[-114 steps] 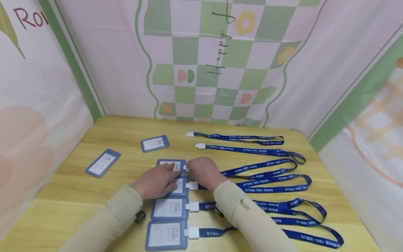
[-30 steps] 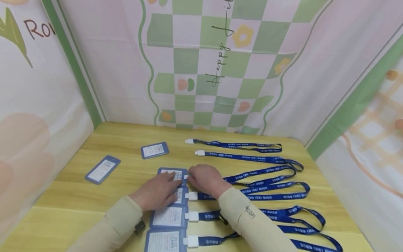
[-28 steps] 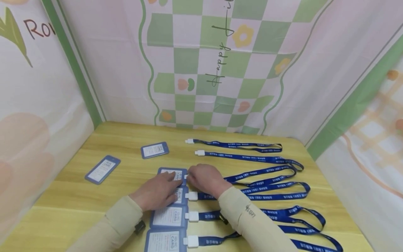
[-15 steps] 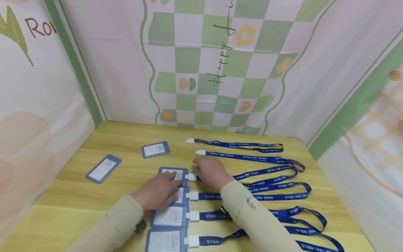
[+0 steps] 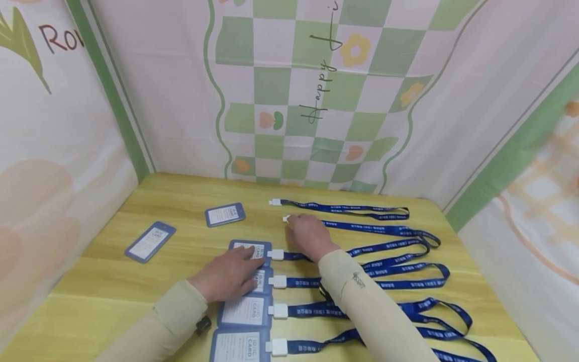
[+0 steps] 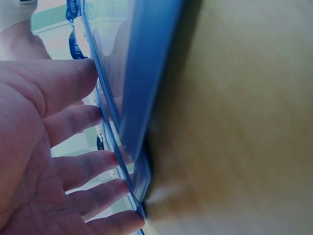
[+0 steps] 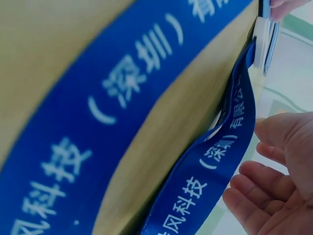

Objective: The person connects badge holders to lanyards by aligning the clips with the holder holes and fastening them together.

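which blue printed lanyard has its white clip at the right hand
The second-farthest blue printed lanyard; the right hand partly covers its white clip, while other clips show uncovered.

open table (image 5: pixel 190 229) between loose badges (image 5: pixel 151 242); lanyards (image 5: pixel 407 285) crowd right

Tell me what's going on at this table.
A person is working with ID card holders and blue lanyards. Four holders lie in a column, each with a lanyard's white clip at its end. The left hand rests on the two farthest of these. The right hand is at the clip of a loose lanyard; whether it grips it is unclear. Another loose lanyard and two unattached holders lie apart.
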Demonstrator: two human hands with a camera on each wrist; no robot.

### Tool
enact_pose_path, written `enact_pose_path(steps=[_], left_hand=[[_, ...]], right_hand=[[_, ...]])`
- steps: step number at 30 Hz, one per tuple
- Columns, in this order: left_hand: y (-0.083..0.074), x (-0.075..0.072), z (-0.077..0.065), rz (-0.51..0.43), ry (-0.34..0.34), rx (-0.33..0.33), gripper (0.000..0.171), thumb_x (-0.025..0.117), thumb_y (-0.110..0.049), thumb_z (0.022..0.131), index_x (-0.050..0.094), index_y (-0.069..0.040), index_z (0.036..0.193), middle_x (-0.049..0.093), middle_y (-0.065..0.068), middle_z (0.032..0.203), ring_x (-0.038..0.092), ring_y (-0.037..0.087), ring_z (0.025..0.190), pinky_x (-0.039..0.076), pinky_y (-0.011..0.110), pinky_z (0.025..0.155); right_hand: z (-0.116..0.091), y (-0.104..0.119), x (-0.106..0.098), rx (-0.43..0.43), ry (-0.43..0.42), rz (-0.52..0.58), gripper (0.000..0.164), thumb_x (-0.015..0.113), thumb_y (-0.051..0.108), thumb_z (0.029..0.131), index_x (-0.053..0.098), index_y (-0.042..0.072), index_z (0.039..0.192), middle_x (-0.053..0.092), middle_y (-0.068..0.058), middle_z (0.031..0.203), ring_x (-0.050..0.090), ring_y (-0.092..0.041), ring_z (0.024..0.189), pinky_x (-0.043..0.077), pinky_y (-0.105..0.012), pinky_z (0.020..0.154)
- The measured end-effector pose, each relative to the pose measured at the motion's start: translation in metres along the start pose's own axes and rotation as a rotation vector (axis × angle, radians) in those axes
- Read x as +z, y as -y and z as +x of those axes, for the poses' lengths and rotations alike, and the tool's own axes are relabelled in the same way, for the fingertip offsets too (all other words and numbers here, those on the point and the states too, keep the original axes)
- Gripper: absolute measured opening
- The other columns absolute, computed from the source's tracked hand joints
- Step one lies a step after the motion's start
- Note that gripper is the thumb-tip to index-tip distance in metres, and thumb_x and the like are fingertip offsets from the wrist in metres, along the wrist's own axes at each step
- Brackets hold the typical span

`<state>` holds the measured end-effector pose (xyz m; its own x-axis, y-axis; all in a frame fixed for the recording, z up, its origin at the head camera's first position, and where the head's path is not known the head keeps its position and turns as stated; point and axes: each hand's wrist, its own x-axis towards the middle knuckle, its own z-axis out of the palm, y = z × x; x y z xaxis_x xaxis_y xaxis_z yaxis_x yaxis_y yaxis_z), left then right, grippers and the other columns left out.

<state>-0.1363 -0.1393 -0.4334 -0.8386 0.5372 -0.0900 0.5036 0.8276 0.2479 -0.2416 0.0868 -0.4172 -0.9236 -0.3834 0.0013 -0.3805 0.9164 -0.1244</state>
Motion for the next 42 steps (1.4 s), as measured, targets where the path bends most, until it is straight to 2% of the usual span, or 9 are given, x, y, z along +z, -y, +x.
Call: enact_pose_path(steps=[9,18,23,30,37,42], left_hand=[[-0.001,-0.001,0.0,-0.015,0.021,-0.014,0.056,0.062,-0.042,0.103,0.053,-0.019,0.153,0.046,0.018,0.161,0.045,0.037,0.148,0.04,0.055,0.122],[0.0,-0.001,0.0,-0.011,0.02,-0.012,0.057,0.062,-0.043,0.103,0.053,-0.019,0.153,0.045,0.018,0.161,0.044,0.037,0.148,0.039,0.055,0.122],[0.0,-0.001,0.0,-0.016,0.021,-0.014,0.057,0.061,-0.043,0.103,0.052,-0.019,0.154,0.044,0.018,0.162,0.043,0.037,0.149,0.037,0.056,0.124],[0.0,0.0,-0.001,-0.015,0.03,-0.014,0.057,0.061,-0.044,0.103,0.052,-0.02,0.154,0.044,0.017,0.162,0.043,0.036,0.149,0.038,0.055,0.123],[0.0,-0.001,-0.002,-0.015,0.028,-0.011,0.057,0.061,-0.044,0.103,0.051,-0.019,0.154,0.045,0.018,0.162,0.044,0.036,0.149,0.039,0.055,0.123],[0.0,-0.001,-0.002,-0.016,0.032,-0.017,0.057,0.061,-0.044,0.103,0.051,-0.02,0.154,0.045,0.017,0.162,0.043,0.036,0.149,0.039,0.055,0.123]], right_hand=[[0.011,-0.002,0.001,0.011,0.049,-0.072,0.03,0.057,0.02,0.108,0.065,0.014,0.136,0.072,-0.012,0.123,0.068,-0.03,0.113,0.059,-0.047,0.1],[0.019,-0.004,0.006,0.036,0.09,-0.088,0.041,0.057,0.017,0.107,0.056,0.015,0.148,0.067,-0.014,0.136,0.065,-0.032,0.124,0.056,-0.049,0.106],[0.022,-0.005,0.008,0.026,0.092,-0.1,0.038,0.059,0.019,0.106,0.059,0.016,0.144,0.069,-0.013,0.132,0.066,-0.03,0.119,0.058,-0.047,0.103],[0.022,-0.003,0.008,0.017,0.098,-0.083,0.035,0.056,0.02,0.108,0.06,0.018,0.143,0.068,-0.01,0.135,0.065,-0.03,0.121,0.056,-0.048,0.106],[0.026,-0.003,0.01,0.012,0.086,-0.093,0.027,0.062,0.018,0.105,0.069,0.019,0.131,0.073,-0.008,0.123,0.068,-0.028,0.114,0.058,-0.047,0.102],[0.026,-0.001,0.009,0.014,0.091,-0.077,0.027,0.063,0.015,0.104,0.07,0.017,0.13,0.072,-0.009,0.124,0.067,-0.029,0.116,0.057,-0.048,0.105]])
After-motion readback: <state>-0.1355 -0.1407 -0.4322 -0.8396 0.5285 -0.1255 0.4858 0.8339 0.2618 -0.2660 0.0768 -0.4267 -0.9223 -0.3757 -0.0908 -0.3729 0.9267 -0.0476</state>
